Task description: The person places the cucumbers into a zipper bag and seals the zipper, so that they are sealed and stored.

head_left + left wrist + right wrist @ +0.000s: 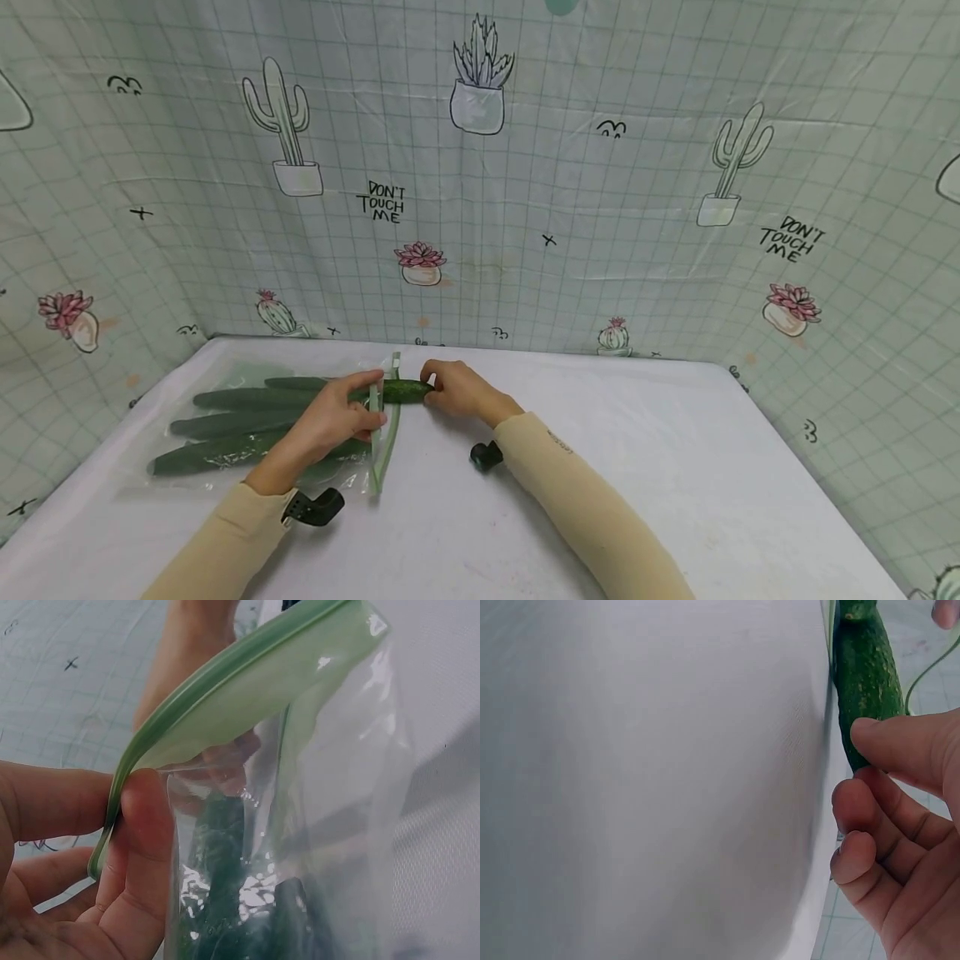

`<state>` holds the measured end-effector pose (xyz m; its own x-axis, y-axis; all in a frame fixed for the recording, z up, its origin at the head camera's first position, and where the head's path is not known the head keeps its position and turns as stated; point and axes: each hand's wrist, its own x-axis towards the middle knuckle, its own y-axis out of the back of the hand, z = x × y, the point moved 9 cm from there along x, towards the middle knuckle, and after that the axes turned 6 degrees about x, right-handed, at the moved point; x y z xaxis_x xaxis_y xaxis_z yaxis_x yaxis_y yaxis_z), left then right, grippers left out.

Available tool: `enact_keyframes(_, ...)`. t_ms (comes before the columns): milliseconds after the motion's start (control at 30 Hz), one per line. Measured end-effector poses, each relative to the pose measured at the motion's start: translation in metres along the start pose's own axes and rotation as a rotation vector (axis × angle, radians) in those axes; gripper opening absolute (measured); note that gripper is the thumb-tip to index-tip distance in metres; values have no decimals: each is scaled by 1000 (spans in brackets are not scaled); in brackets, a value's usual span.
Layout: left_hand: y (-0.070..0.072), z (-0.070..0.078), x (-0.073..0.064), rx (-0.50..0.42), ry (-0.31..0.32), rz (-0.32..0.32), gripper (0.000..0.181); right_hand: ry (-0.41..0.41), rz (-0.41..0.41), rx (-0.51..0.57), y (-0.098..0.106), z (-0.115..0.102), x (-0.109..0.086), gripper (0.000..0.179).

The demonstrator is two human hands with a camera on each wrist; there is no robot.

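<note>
A clear zip bag [372,475] with a green zip edge lies on the left of the table, its mouth facing right. Several long cucumbers [217,454] lie side by side inside it. My left hand [330,423] pinches the upper zip edge [202,682] between thumb and finger, lifting it. At the mouth, another cucumber [407,391] lies partly inside the bag with its end sticking out. The thumb and fingers of my right hand [459,390] grip that end, as the bumpy green skin in the right wrist view [870,671] shows.
The white table [637,467] extends to the right and front. Behind it hangs a pale grid-patterned cloth [562,192] with cactus drawings, which also runs along both sides. Black wrist cameras [318,507] are strapped at both sleeves.
</note>
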<state>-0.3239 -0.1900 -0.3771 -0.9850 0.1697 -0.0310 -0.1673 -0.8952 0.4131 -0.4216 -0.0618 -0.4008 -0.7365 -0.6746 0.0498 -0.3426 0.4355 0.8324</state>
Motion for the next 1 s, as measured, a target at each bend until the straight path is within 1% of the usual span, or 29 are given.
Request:
enact_keyframes(200, 1, -1, -1, -5, 13, 1, 72, 24, 17, 23, -4, -9, 7, 21)
enact_keyframes(400, 0, 0, -1, -9, 4, -11, 72, 9, 22, 53, -9, -15, 14, 22)
enact_keyframes(600, 0, 0, -1, 2, 0, -3, 72, 20, -33, 85, -16, -24, 19, 31)
enact_keyframes(800, -2, 2, -1, -3, 0, -7, 73, 21, -45, 75, -20, -27, 20, 39)
enact_keyframes(1000, 3, 5, -1, -31, 8, 13, 74, 39, -63, 72, -24, -33, 20, 47)
